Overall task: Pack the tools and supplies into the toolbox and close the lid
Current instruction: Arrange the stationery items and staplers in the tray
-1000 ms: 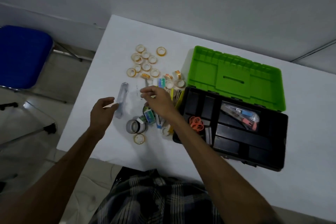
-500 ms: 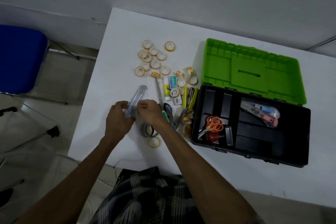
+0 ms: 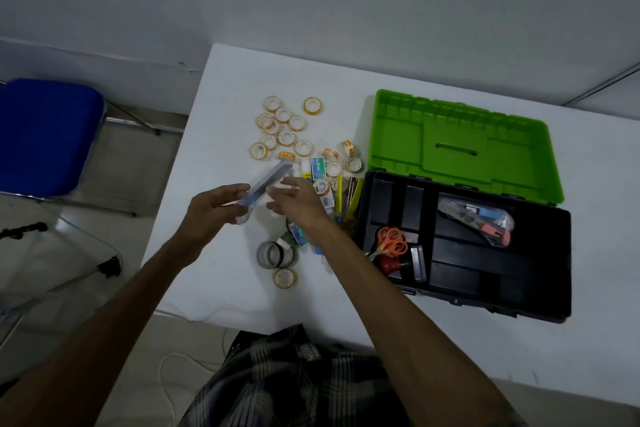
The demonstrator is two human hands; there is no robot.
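Since half a second ago we have lifted the clear plastic case (image 3: 265, 189) off the table; it now hangs tilted between our hands, its far end pointing toward the upper right.

At the far left of the frame sits a blue padded chair (image 3: 45, 135) on a metal frame. Moving right, our left hand (image 3: 211, 210) grips the near end of the case, fingers curled along its left side. The case is long, narrow and see-through, with something thin and blue inside that we cannot make out. Our right hand (image 3: 298, 199) is just beside it with fingers stretched out nearly straight; whether they touch the case we cannot tell.

Under the hands lies the white table (image 3: 225, 87), smooth and matte. In the upper middle a scatter of small tape rolls (image 3: 282, 130) lies flat, clear rings with orange-printed cores. Below our hands a larger grey tape roll (image 3: 275, 255) stands on edge, with one small roll just beneath it. Between the hands and the box lies a heap of small boxes, pens and yellow sticks.

Right of centre the toolbox (image 3: 540, 284) is open: a black ribbed base with its bright green lid (image 3: 460, 146) laid back flat. Inside, at the left end, are orange-handled scissors (image 3: 393, 241); in the middle, a clear bag (image 3: 476, 218) of small items.
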